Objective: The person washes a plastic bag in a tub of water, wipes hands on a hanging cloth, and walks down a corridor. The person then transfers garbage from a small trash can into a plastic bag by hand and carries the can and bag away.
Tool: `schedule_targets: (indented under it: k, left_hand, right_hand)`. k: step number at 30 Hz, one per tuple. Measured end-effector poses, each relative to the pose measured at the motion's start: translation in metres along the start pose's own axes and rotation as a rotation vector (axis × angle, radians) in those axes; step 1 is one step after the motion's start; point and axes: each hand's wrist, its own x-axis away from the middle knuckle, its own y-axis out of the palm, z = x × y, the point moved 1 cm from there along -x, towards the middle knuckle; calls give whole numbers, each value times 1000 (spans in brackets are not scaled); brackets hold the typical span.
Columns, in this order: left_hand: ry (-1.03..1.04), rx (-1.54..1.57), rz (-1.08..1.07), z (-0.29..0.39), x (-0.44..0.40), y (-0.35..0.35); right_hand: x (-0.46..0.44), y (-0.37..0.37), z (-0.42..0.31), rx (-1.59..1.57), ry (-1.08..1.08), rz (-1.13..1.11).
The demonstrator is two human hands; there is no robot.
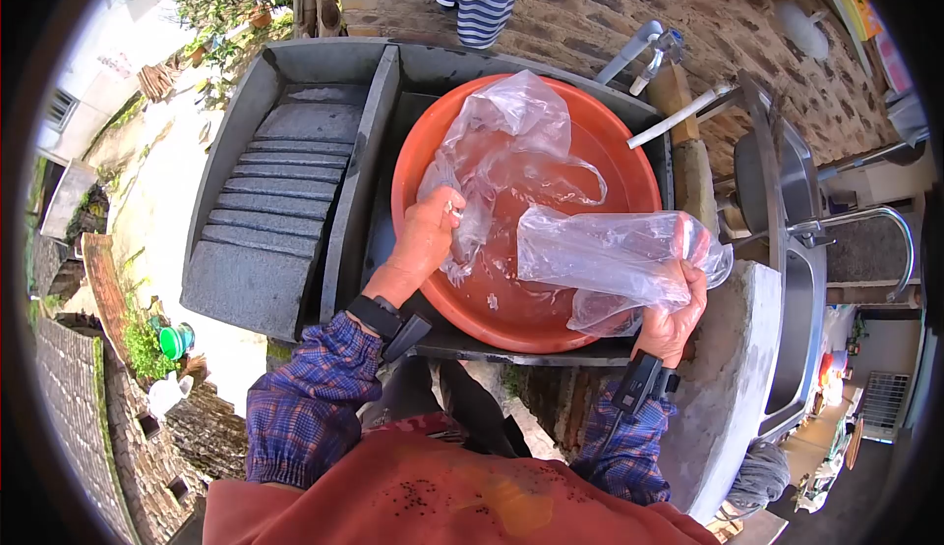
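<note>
A large orange-red basin (pixel 406 167) holds water and crumpled clear plastic bags. Over its left side, my left hand (pixel 426 235) is closed in a fist against a wet clear plastic bag (pixel 511 113), with a bit of whitish material showing at the fingers. The bag spreads toward the basin's far rim, and its looped edge lies in the water. At the right rim, my right hand (pixel 674 317) grips a second clear plastic bag (pixel 600 250), stretched out flat to the left above the water. Part of this bag covers the right fingers.
The basin sits in a grey stone sink (pixel 388 103) with a ridged washboard (pixel 280 186) on the left. A tap (pixel 649 63) and white pipe (pixel 678 117) reach in from the back right. Beyond a concrete ledge (pixel 733 378) stands a metal sink (pixel 798 319). Striped cloth (pixel 482 0) hangs above.
</note>
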Motion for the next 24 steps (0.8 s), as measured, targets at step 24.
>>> schedule_targets:
  k: [24]
  left_hand:
    - [-26, -961, -848, 42, -56, 57]
  right_hand:
    - [-9, 67, 122, 1494, 364, -1101]
